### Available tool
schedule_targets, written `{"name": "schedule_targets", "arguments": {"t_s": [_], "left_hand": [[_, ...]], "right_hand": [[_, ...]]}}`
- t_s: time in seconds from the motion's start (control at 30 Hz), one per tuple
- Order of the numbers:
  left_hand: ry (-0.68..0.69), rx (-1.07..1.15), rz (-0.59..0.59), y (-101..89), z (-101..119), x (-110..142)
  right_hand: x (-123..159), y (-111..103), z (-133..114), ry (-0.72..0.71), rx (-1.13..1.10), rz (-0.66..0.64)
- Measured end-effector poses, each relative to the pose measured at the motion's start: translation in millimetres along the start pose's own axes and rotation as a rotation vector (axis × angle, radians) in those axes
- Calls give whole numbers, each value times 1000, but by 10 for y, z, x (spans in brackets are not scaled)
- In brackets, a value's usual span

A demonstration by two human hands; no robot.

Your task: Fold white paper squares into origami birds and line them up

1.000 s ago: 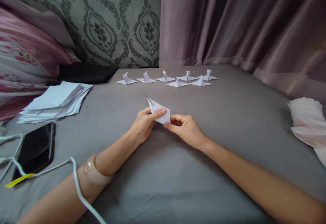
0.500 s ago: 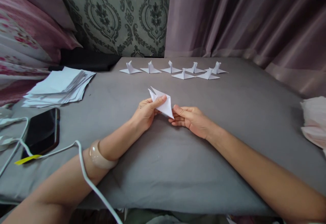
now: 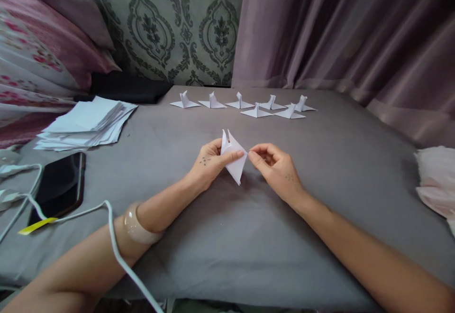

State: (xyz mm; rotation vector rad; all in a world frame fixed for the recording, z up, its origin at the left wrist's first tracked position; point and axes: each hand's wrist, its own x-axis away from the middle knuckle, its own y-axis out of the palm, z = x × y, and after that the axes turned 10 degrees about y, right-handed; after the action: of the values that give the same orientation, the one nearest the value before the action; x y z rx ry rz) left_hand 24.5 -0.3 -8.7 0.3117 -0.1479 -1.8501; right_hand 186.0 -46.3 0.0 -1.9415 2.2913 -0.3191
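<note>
The white folded paper piece (image 3: 234,159) swings from lying slanted to standing nearly on end, its long point now aimed down at the grey cloth. The right hand (image 3: 277,168) has let go of the right edge and curls just beside it, fingertips pinched together.

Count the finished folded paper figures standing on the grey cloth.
7. Five in the back row; two in front. An eighth, unfinished piece is in the left hand.
</note>
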Motion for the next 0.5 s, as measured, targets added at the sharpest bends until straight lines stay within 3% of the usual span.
{"name": "schedule_targets", "arguments": {"t_s": [0.07, 0.2, 0.37, 0.5], "left_hand": [[34, -35, -37, 21, 0, 15], [50, -135, -187, 34, 15, 57], [20, -222, -254, 24, 54, 91], [9, -223, -274, 41, 80, 99]], "right_hand": [[1, -22, -18, -153, 34, 84], [9, -34, -53, -270, 48, -17], [41, -49, -115, -247, 53, -122], [58, -75, -160, -112, -17, -136]]}}
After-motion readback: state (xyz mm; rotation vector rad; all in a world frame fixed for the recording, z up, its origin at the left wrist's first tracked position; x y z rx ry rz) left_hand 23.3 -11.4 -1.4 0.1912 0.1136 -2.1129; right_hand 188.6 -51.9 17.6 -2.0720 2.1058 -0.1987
